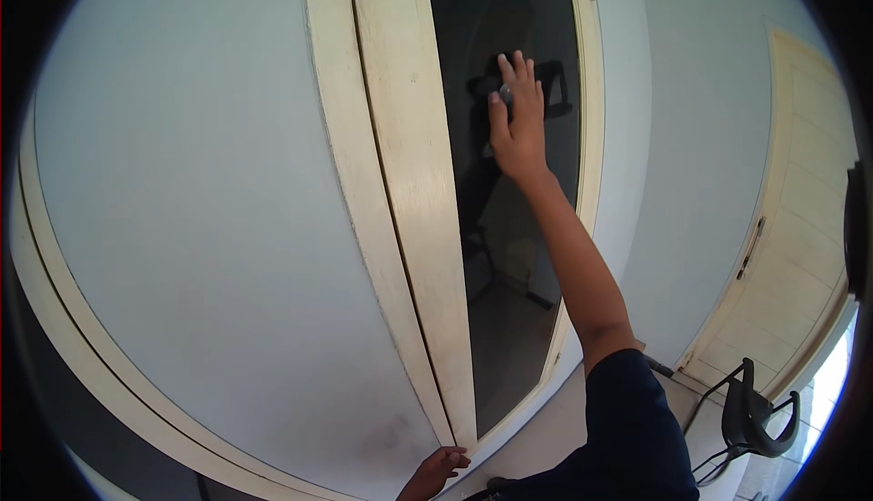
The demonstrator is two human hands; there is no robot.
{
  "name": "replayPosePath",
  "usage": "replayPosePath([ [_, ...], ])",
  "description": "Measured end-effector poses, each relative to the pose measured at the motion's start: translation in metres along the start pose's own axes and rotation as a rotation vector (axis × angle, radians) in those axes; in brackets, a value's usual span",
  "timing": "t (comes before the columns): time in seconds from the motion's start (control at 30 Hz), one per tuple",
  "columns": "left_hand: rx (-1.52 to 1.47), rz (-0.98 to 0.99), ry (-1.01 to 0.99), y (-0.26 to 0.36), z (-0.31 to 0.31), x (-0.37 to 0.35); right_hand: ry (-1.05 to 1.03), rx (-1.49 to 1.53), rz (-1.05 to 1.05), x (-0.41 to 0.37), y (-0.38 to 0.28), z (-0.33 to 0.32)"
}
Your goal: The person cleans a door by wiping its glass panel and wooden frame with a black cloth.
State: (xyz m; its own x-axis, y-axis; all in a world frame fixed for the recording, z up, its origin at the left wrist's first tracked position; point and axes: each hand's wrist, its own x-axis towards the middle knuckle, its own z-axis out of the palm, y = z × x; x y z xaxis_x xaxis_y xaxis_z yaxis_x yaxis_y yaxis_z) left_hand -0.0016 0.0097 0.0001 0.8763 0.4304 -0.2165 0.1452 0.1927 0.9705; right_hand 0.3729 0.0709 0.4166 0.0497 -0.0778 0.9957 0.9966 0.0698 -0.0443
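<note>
My right hand (pixel 518 128) is raised at arm's length into the dark gap of a doorway (pixel 509 255), fingers stretched up and slightly apart. A small pale grey spot sits by its thumb and index finger; I cannot tell what it is. A cream wooden door (pixel 414 183) stands ajar to the left of that arm, its narrow edge facing me. Low in the view, my left hand (pixel 436 470) curls its fingers around the bottom of the door's edge. My dark blue sleeve (pixel 632 419) covers the right upper arm.
A pale blue-grey wall (pixel 200 210) fills the left. In the dark room beyond the gap stands a black chair (pixel 555 83). To the right is a second cream door (pixel 800 228) with a lever handle (pixel 750 248), and a black chair (pixel 755 410) stands on the light floor.
</note>
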Motion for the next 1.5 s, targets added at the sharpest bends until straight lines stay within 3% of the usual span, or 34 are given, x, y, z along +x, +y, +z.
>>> replayPosePath([
  [0.07, -0.009, 0.039, 0.004, 0.004, 0.002, 0.002, 0.048, -0.023, -0.055, 0.003, 0.005, -0.001],
  [0.13, 0.01, -0.036, -0.003, -0.009, -0.006, 0.015, 0.131, 0.247, 0.166, -0.009, 0.006, -0.008],
  [0.2, 0.018, -0.108, -0.009, -0.008, -0.006, 0.009, 0.005, 0.367, 0.497, -0.047, -0.043, -0.047],
  [0.23, 0.017, -0.122, -0.017, -0.002, -0.003, 0.005, -0.02, 0.462, 0.514, -0.076, -0.053, -0.064],
  [0.27, -0.028, -0.059, -0.01, 0.002, -0.001, 0.001, -0.045, 0.56, 0.528, -0.107, -0.064, -0.082],
  [0.3, -0.075, 0.007, -0.001, 0.005, -0.001, -0.001, -0.175, 0.728, 0.799, -0.138, -0.089, -0.108],
  [0.33, -0.163, 0.049, -0.029, 0.007, -0.003, -0.004, -0.209, 0.778, 0.776, -0.166, -0.109, -0.12],
  [0.37, -0.164, 0.046, -0.029, 0.013, 0.0, -0.005, -0.408, 0.955, 0.971, -0.195, -0.122, -0.137],
  [0.43, -0.385, 0.263, -0.099, 0.035, 0.011, -0.01, -0.6, 1.039, 1.16, -0.232, -0.154, -0.153],
  [0.5, -0.453, 0.275, -0.102, 0.059, 0.019, -0.007, -0.623, 1.019, 1.265, -0.269, -0.172, -0.157],
  [0.57, -0.15, 0.119, -0.163, 0.07, 0.02, 0.001, -0.615, 0.685, 1.045, -0.3, -0.18, -0.159],
  [0.6, -0.137, 0.082, -0.116, 0.071, 0.023, 0.006, -0.75, 0.679, 1.157, -0.301, -0.18, -0.169],
  [0.63, -0.135, 0.076, -0.119, 0.066, 0.023, 0.013, -0.747, 0.677, 1.164, -0.303, -0.178, -0.172],
  [0.7, -0.231, 0.118, -0.001, 0.059, 0.024, 0.027, -0.85, 0.761, 0.562, -0.305, -0.177, -0.177],
  [0.73, -0.223, 0.105, -0.009, 0.056, 0.025, 0.032, -1.061, 0.728, 0.558, -0.3, -0.184, -0.185],
  [0.8, -0.08, 0.389, 0.019, 0.052, 0.029, 0.036, -1.059, 0.727, 0.644, -0.309, -0.188, -0.189],
  [0.83, -0.077, 0.375, 0.015, 0.051, 0.031, 0.037, -1.067, 0.731, 0.71, -0.316, -0.187, -0.189],
  [0.87, -0.189, 0.209, 0.046, 0.052, 0.033, 0.04, -0.985, 0.743, 0.569, -0.331, -0.17, -0.184],
  [0.9, -0.298, 0.047, 0.078, 0.057, 0.035, 0.045, -0.939, 0.622, 0.79, -0.335, -0.159, -0.185],
  [0.93, -0.313, 0.037, 0.062, 0.079, 0.043, 0.035, -0.882, 0.495, 1.004, -0.336, -0.149, -0.185],
  [1.0, -0.289, 0.079, 0.08, 0.083, 0.04, 0.028, -0.391, 0.495, 1.21, -0.335, -0.106, -0.172],
  [1.07, -0.251, 0.108, 0.126, 0.084, 0.033, 0.024, -0.059, 0.374, 1.239, -0.336, -0.035, -0.161],
  [1.1, -0.255, 0.105, 0.129, 0.081, 0.027, 0.021, 0.015, 0.321, 1.147, -0.323, -0.005, -0.156],
  [1.13, -0.237, 0.086, 0.142, 0.075, 0.02, 0.019, 0.009, -0.096, 0.834, -0.36, 0.075, -0.14],
  [1.17, -0.217, 0.068, 0.154, 0.07, 0.014, 0.015, 0.085, 0.225, 1.201, -0.297, 0.056, -0.138],
  [1.2, -0.199, 0.049, 0.174, 0.069, 0.013, 0.011, 0.109, -0.072, 1.048, -0.323, 0.121, -0.113],
  [1.27, -0.19, 0.056, 0.168, 0.061, 0.006, 0.004, 0.133, -0.099, 0.988, -0.286, 0.143, -0.083],
  [1.33, -0.178, 0.069, 0.16, 0.054, 0.002, -0.001, 0.075, -0.267, 0.812, -0.236, 0.13, -0.055],
  [1.37, -0.182, 0.061, 0.171, 0.051, 0.001, -0.003, 0.075, -0.305, 0.711, -0.2, 0.089, -0.042],
  [1.47, -0.192, 0.04, 0.183, 0.043, -0.002, 0.002, -0.117, 0.124, 0.368, -0.136, -0.054, -0.044],
  [1.5, -0.198, 0.026, 0.189, 0.04, -0.002, 0.004, -0.338, 0.356, 0.321, -0.128, -0.103, -0.059],
])
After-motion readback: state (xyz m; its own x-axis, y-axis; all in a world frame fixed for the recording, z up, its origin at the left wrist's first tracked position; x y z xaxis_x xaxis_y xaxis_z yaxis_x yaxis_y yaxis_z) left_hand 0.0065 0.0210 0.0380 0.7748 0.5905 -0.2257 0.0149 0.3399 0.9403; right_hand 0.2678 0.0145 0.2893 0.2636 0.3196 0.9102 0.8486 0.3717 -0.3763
